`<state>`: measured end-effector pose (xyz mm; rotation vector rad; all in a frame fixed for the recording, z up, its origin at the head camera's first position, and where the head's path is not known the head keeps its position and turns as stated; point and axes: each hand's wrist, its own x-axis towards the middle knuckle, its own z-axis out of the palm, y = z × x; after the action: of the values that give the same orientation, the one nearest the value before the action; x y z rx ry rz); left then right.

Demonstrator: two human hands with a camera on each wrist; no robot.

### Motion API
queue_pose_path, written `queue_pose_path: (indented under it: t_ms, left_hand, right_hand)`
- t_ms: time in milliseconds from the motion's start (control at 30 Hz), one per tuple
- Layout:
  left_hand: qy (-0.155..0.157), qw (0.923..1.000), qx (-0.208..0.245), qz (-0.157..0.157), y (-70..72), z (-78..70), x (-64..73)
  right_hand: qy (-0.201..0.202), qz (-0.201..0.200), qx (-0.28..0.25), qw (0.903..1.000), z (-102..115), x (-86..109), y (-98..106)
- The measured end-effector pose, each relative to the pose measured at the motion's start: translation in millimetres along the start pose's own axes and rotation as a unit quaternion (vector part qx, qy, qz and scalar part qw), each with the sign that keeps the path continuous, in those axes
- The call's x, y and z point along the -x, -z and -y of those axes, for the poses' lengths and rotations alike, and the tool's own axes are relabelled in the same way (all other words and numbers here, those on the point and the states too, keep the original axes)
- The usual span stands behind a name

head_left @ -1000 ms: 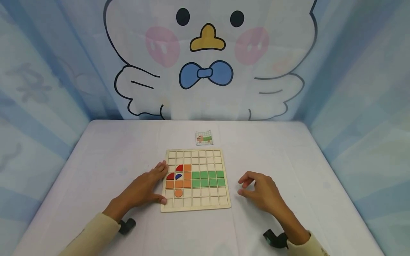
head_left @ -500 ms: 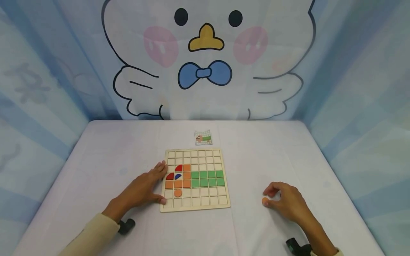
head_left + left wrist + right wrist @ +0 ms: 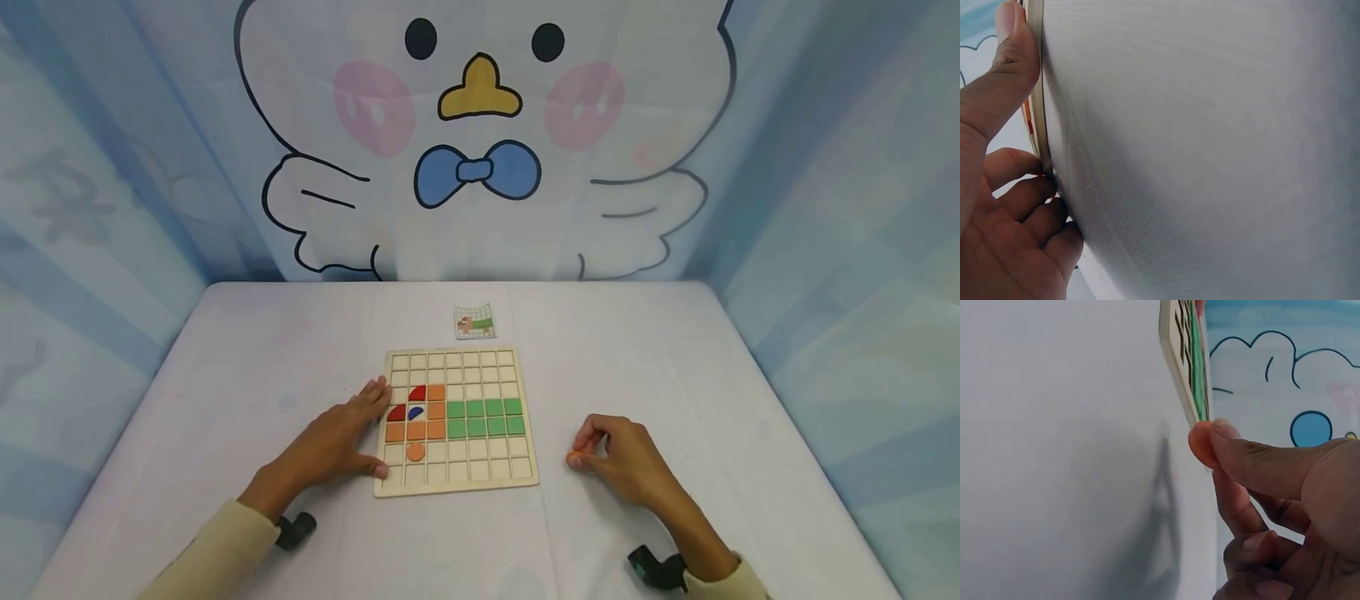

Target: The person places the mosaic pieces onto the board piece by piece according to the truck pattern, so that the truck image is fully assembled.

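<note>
In the head view, a wooden grid board (image 3: 457,421) bears green square tiles (image 3: 484,418), orange square tiles (image 3: 416,431), two red quarter-round tiles, a blue-and-white piece (image 3: 416,413) and an orange disc (image 3: 416,452). My left hand (image 3: 333,442) rests along the board's left edge, fingers and thumb spread. The left wrist view shows the thumb (image 3: 1007,62) against the board's rim. To the right of the board, my right hand (image 3: 626,454) pinches another orange disc (image 3: 1202,444) between thumb and fingers, apart from the board and above the white table.
Behind the board lies a small picture card (image 3: 475,322) with a gridded pattern. The white-covered table (image 3: 300,333) reaches back to a light blue curtain (image 3: 480,237) with a cartoon bird on it. Curtains also hang at both sides.
My right hand first moved right and nearer to me, where an orange disc shows at its fingertips, then came back left toward the board with it. The left hand stayed in place.
</note>
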<state>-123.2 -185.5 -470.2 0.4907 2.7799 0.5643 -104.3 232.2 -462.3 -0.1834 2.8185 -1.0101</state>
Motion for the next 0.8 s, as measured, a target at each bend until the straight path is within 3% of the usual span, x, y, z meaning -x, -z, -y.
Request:
queue_pose_path:
  t_ms: [367, 800]
  left_hand:
    - [0.004, 1.0, 0.002, 0.001, 0.4, -0.2, 0.0]
    - [0.005, 1.0, 0.001, 0.003, 1.1, -2.3, 0.7]
  right_hand:
    - [0.06, 0.013, -0.042, 0.9972, 55, -34.7, -41]
    - [0.06, -0.011, 0.015, 0.998, 65, -37.1, -62]
